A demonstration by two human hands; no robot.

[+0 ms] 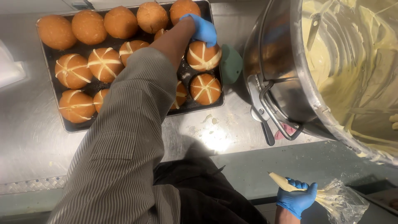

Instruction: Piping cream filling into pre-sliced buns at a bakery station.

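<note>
My gloved left hand (202, 28) rests on a bun (203, 56) at the dark tray (215, 99)'s far right, grip hidden; my right hand (296, 198) clutches a cream-filled piping bag (331, 199), mid-decorating, the plain buns (120, 21) needing steady crosses

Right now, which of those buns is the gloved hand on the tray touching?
The left hand rests on the cross-topped bun at the tray's right edge, second row; the plain buns behind it and the other crossed ones lie untouched.

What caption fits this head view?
Left hand in a blue glove touches buns on a dark tray; right hand grips a piping bag.
</note>
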